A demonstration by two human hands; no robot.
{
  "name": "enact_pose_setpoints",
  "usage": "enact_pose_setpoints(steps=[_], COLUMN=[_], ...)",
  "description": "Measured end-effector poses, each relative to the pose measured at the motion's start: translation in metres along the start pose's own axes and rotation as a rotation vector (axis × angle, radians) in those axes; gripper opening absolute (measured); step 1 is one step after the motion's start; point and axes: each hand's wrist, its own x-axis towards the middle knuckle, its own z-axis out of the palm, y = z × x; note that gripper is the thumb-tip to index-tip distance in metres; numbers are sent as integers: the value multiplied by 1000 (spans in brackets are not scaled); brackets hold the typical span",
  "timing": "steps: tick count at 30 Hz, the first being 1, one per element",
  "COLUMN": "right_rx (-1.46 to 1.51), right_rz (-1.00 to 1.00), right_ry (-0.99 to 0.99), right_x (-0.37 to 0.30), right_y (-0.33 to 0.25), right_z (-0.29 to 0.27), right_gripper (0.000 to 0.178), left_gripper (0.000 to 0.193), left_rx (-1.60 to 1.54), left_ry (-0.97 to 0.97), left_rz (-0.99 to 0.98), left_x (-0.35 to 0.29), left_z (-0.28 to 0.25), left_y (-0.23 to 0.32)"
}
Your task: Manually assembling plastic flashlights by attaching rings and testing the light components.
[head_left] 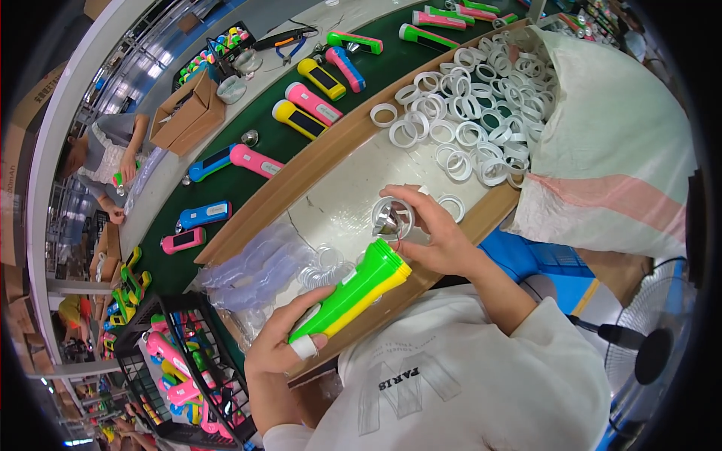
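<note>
A green and yellow flashlight body lies slanted in my left hand, its open wide end pointing up and to the right. White tape is wrapped round a digit of that hand. My right hand grips a white plastic ring just above the open end, between thumb and fingers. Within the ring sits a shiny silver reflector. A thin reddish wire seems to run between reflector and body. Both hands are over a long cardboard tray.
Many white rings fill the tray's far right, beside a big woven sack. Clear lens discs and plastic film lie at its left. Flashlights line the green belt. A black crate, a fan and a co-worker surround it.
</note>
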Motion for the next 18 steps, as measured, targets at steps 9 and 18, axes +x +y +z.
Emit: enact_pose_setpoints(steps=[9, 18], right_rx=[388, -177], right_rz=[-110, -199], right_ry=[-35, -37], right_x=[-2, -4], right_y=[13, -4], right_z=[2, -6], right_gripper=[69, 59], left_gripper=[76, 72], left_rx=[-824, -882], left_ry=[119, 195], left_rz=[-59, -186], left_x=[6, 3], left_z=[3, 4], left_y=[-19, -12])
